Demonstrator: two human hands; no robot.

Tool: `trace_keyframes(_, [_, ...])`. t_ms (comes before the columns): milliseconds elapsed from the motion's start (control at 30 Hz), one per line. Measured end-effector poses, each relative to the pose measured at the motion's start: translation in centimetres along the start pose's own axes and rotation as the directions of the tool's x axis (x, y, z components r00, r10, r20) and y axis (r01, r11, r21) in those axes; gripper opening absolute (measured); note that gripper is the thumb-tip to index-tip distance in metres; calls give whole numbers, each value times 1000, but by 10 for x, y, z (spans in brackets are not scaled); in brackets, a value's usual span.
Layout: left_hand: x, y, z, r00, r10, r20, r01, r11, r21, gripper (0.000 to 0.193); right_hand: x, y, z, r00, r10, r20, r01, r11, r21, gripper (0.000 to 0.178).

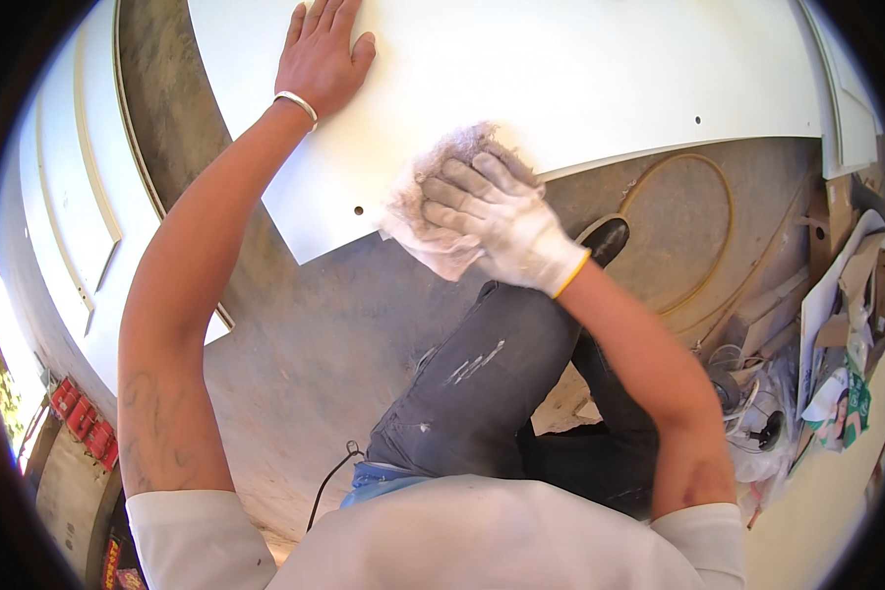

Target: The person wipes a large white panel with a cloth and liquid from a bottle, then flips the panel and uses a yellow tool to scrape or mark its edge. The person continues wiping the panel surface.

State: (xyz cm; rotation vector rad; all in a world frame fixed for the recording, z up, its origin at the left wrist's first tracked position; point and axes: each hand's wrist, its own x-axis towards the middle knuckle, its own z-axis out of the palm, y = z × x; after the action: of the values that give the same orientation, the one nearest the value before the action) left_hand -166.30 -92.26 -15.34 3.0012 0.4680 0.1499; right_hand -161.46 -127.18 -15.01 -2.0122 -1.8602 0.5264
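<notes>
A large white panel (610, 79) with small dark holes near its edge lies in front of me. My left hand (326, 61), bare with a bracelet at the wrist, rests flat on it, fingers stretched toward the far side. Over the panel's near edge, my right hand (506, 221), in a white knit glove with a greyed back and a yellow cuff, presses on a fluffy pinkish-grey cloth (428, 241). Part of the cloth bunches under the gloved fingers and hangs past the edge. The underside of the cloth is hidden.
More white panels (69, 187) stand at the left. A yellowish hose (730, 211) loops across the floor beyond my shoe (608, 241). Boards, plastic wrap (772, 423) and scraps crowd the right side. Red objects (84, 423) sit at the lower left.
</notes>
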Motion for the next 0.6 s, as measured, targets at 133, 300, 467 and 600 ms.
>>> trace_keyframes(133, [-3,1,3,1000,-18,-5,18,1000,23,68,-57,94,-43,988,84,-129,-132,890,-436,52])
trace_keyframes(300, [-4,-4,14,999,-8,-47,8,1000,-6,64,-71,107,-69,651,657,-379,-586,753,299,47])
trace_keyframes(467, [-1,-10,23,991,40,-127,-28,995,91,63,-54,43,-12,996,13,-91,-17,999,-45,65])
trace_keyframes(600, [-4,-10,24,984,61,-167,-54,997,49,63,-108,129,-54,939,295,-179,-345,780,-522,70])
